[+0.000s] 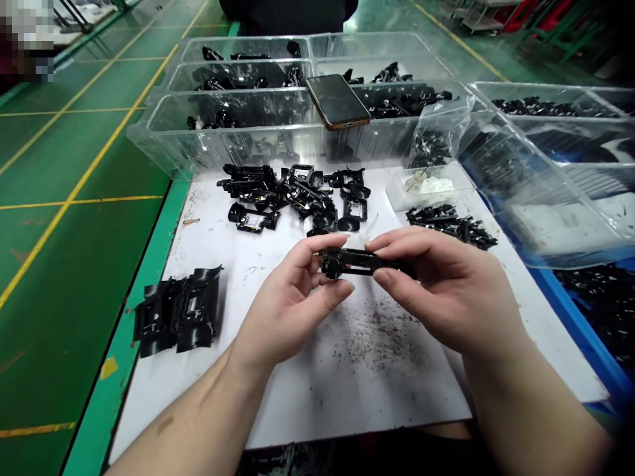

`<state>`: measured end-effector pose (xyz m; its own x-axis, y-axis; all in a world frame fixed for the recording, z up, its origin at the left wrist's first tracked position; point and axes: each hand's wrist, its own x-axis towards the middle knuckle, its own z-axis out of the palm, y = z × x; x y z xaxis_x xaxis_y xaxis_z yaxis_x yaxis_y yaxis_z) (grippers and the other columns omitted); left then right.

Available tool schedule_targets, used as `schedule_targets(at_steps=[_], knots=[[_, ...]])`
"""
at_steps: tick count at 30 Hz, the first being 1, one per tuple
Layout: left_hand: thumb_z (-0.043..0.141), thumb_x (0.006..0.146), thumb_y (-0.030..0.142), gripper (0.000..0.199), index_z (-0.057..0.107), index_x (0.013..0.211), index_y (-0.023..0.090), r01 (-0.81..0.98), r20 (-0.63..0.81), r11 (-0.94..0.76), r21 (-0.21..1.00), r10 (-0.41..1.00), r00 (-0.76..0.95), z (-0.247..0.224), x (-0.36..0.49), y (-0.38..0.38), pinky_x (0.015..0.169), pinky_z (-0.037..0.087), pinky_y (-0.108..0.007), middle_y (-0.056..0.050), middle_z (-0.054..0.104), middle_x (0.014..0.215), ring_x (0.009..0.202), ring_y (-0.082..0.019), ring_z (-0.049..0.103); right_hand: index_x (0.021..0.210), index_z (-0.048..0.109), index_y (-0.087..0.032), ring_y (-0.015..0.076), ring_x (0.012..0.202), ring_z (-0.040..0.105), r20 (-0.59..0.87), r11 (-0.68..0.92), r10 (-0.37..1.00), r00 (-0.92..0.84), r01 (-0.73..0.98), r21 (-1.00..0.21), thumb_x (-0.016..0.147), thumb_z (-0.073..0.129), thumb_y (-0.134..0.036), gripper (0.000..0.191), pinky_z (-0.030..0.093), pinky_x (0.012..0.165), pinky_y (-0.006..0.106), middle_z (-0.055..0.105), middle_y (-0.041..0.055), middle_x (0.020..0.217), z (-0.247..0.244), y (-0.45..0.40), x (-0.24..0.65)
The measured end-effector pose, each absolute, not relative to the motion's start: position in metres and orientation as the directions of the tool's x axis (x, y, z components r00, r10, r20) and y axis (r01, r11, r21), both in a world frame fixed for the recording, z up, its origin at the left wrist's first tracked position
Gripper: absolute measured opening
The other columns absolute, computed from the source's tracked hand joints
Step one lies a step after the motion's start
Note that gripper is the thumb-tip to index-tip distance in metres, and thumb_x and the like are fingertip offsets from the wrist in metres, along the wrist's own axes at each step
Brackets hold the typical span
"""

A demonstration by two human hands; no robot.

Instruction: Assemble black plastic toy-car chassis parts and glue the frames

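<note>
Between my two hands, above the middle of the white work surface (297, 396), is a black plastic frame part (358, 260) with a long slot. My left hand (292, 297) pinches its left end between thumb and fingers. The right end sits in the grip of my right hand (441, 284), whose fingers cover part of it. Just beyond the hands lies a pile of similar black plastic parts (302, 192). To the left, several more black parts (178, 311) stand side by side near the table's edge.
Clear plastic bins (238, 142) with black parts line the back, and a phone (338, 99) rests across their rims. At right are a small clear box (397, 195), small black pieces (454, 223), a plastic bag (436, 135) and a blue crate (550, 291).
</note>
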<state>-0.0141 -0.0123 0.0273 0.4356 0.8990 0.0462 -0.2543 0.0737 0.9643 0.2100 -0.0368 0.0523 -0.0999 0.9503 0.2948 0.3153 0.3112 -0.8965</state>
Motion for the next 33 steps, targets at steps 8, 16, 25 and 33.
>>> schedule_targets(at_steps=[8, 16, 25, 33], knots=[[0.077, 0.102, 0.024, 0.016, 0.077, 0.118, 0.027, -0.097, 0.211, -0.189, 0.977, 0.918, 0.335, 0.034, -0.013, -0.016, 0.096, 0.060, -0.032, -0.003, 0.078, 0.110, 0.103, -0.019, 0.073, 0.109, 0.079, -0.027, 0.0163, 0.082, 0.073, 0.071, 0.097, 0.982, -0.177, 0.139, -0.986, 0.091, 0.086, -0.030, 0.019, 0.060, 0.072, 0.028, 0.078, 0.0029, 0.102, 0.059, -0.039, 0.214], [0.080, 0.099, 0.025, 0.021, 0.076, 0.120, 0.028, -0.202, 0.115, -0.047, 0.978, 0.932, 0.344, 0.032, -0.013, -0.021, 0.090, 0.061, -0.028, -0.001, 0.078, 0.111, 0.096, -0.016, 0.073, 0.108, 0.080, -0.031, 0.0163, 0.096, 0.072, 0.129, 0.139, 0.981, -0.147, 0.062, -0.988, 0.085, 0.091, -0.022, 0.028, 0.061, 0.083, 0.027, 0.077, -0.0002, 0.105, 0.057, -0.038, 0.211], [0.079, 0.100, 0.018, 0.028, 0.076, 0.124, 0.033, -0.203, 0.113, -0.042, 0.978, 0.929, 0.353, 0.031, -0.013, -0.025, 0.090, 0.060, -0.024, 0.001, 0.079, 0.111, 0.099, -0.014, 0.073, 0.105, 0.080, -0.029, 0.0173, 0.092, 0.078, 0.046, 0.026, 0.988, -0.150, -0.132, -0.991, 0.081, 0.095, -0.021, 0.029, 0.067, 0.080, 0.027, 0.080, 0.0012, 0.103, 0.053, -0.038, 0.210], [0.077, 0.101, 0.020, 0.021, 0.075, 0.118, 0.031, -0.150, 0.157, -0.110, 0.983, 0.922, 0.354, 0.032, -0.014, -0.022, 0.092, 0.060, -0.031, -0.001, 0.077, 0.113, 0.103, -0.018, 0.073, 0.103, 0.082, -0.028, 0.0197, 0.101, 0.075, 0.133, 0.128, 0.982, -0.138, -0.043, -0.991, 0.082, 0.094, -0.022, 0.025, 0.066, 0.090, 0.033, 0.078, 0.0037, 0.105, 0.056, -0.036, 0.209]])
